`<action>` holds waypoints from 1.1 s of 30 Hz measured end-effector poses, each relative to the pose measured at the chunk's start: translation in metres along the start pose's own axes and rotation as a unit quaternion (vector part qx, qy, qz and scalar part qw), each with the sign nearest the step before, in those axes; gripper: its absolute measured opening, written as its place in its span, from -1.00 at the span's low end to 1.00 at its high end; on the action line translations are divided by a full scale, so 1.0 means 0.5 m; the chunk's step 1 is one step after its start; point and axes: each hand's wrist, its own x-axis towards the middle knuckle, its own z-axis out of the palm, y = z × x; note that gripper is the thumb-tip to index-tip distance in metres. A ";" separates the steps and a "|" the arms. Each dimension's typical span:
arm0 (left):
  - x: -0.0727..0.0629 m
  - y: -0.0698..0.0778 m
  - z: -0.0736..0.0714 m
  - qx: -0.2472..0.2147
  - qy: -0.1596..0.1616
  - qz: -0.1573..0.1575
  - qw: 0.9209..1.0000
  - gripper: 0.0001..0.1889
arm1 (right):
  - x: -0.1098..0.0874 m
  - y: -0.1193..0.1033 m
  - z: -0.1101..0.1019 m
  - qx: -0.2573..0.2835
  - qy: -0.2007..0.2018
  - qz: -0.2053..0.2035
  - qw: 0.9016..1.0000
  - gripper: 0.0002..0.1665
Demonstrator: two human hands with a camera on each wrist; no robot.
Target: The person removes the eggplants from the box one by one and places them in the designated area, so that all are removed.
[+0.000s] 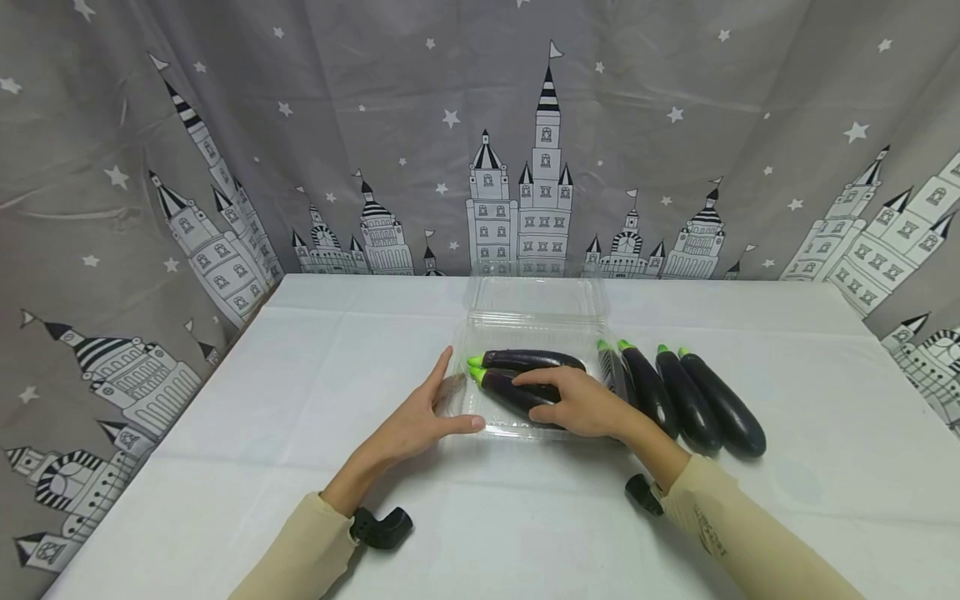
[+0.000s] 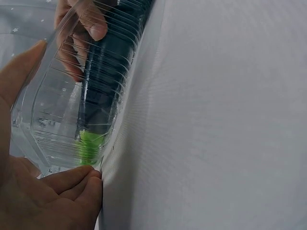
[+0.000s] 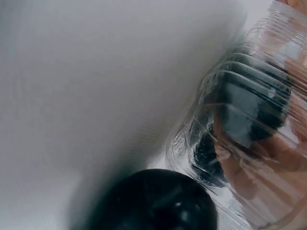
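A clear plastic clamshell container point(image 1: 510, 431) lies open on the table, its lid point(image 1: 536, 296) tipped back. Two dark purple eggplants with green stems lie inside: a rear eggplant point(image 1: 528, 359) and a front eggplant point(image 1: 504, 390). My right hand point(image 1: 581, 402) reaches in over the front wall and grips the front eggplant near its thick end; the right wrist view shows that end point(image 3: 254, 108) through the ridged wall. Spread at the container's left front corner, my left hand point(image 1: 420, 423) touches it with straight fingers point(image 2: 72, 184) low at the side and thumb at the front.
Just right of the container, several more eggplants point(image 1: 688, 404) lie side by side, stems pointing away; the nearest is partly seen through the ridged wall. A white cloth point(image 1: 300, 417) covers the table. Behind hangs a grey curtain point(image 1: 420, 100) printed with castles and stars.
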 end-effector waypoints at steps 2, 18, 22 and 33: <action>0.000 0.000 0.000 0.000 -0.001 0.000 1.000 0.25 | 0.000 0.000 0.000 -0.001 0.000 0.001 1.000 -0.48; -0.003 0.002 -0.002 -0.006 -0.006 0.007 1.000 0.25 | -0.003 -0.001 -0.003 0.012 0.006 -0.009 1.000 -0.50; -0.004 0.002 -0.002 -0.005 -0.005 0.005 1.000 0.25 | -0.005 0.004 -0.006 0.030 0.025 -0.038 0.999 -0.50; -0.002 0.000 -0.001 -0.007 -0.002 0.001 1.000 0.26 | -0.014 0.004 -0.011 0.082 0.074 -0.001 0.994 -0.39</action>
